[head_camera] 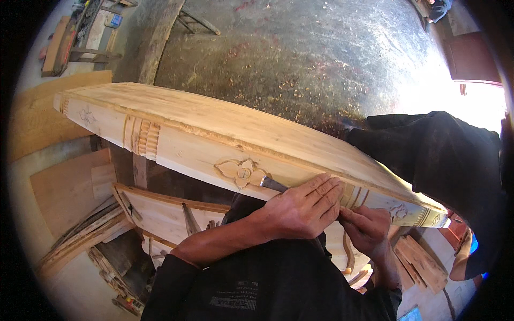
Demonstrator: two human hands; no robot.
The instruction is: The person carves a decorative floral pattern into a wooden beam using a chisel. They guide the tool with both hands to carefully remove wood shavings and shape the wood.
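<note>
A long pale wooden furniture piece (192,152) lies across in front of me, its narrow side face carved. A flower motif (243,170) in relief sits near the middle of that face, its petals outlined by cut grooves. The steel blade of a chisel (275,184) points left, its edge close to the flower's right petal. My left hand (303,206) lies over the chisel, fingers stretched flat against the wood. Behind it, my right hand (367,228) is closed around the tool's rear end; the handle is mostly hidden by both hands.
Dark clothing of another person (445,156) overlaps the piece's right end. Wood chips (297,96) litter the concrete floor beyond. A second wooden panel (168,212) with loose tools stands below left, beside stacked timber strips (84,228). Boards (421,261) lie at lower right.
</note>
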